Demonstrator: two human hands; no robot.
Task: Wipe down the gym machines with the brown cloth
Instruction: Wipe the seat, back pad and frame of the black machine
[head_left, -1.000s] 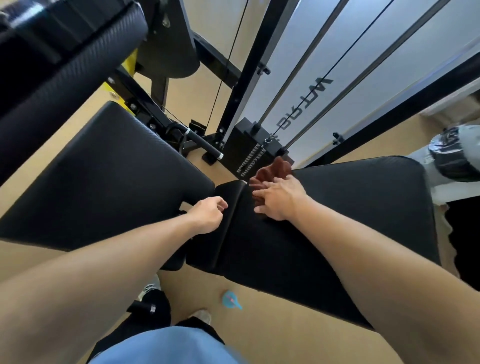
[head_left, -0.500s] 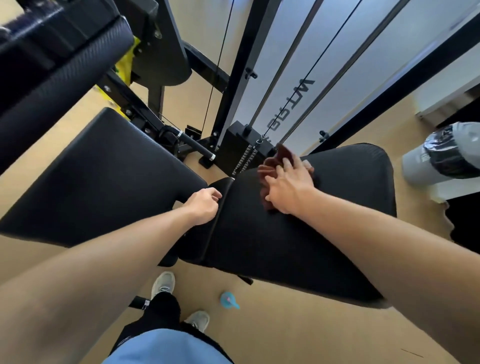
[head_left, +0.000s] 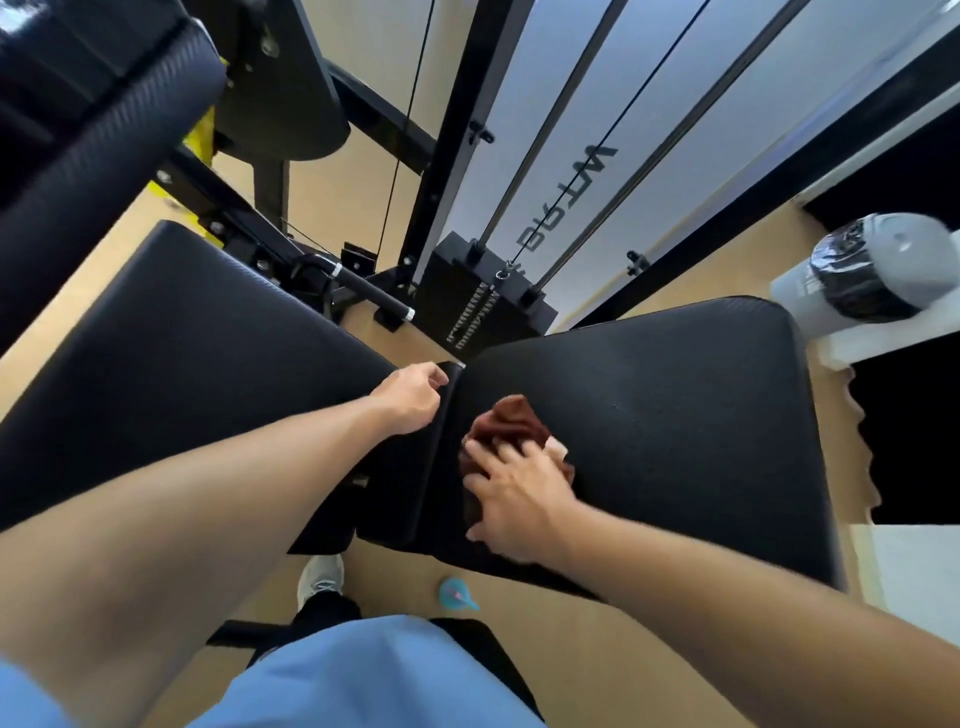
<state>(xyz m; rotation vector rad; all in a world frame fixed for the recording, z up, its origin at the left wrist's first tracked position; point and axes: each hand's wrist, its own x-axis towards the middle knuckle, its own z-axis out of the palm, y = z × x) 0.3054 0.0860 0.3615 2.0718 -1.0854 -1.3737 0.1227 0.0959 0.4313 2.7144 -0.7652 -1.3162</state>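
Brown cloth (head_left: 511, 423), crumpled and soft, lies bunched on the black padded vinyl seat (head_left: 675, 410) of a gym machine, pinned beneath the right hand (head_left: 519, 499), whose fingers are spread flat over it so that the palm's weight presses the fabric to the pad for wiping. Just left of that hand, across the gap between the cushions, the left hand (head_left: 413, 397) rests loosely curled and holding nothing, its fingertips on the seat's near edge beside the adjoining black padded backrest (head_left: 182, 353), apparently to steady the person leaning over. Beyond both hands stand the black weight stack (head_left: 488, 296) and its steel guide rods (head_left: 550, 124). Below the right hand, a small teal object (head_left: 457, 594) lies on the tan floor (head_left: 571, 665). Much of the pad to the right of the cloth looks yet to be covered, so the wipe seems mid-course.
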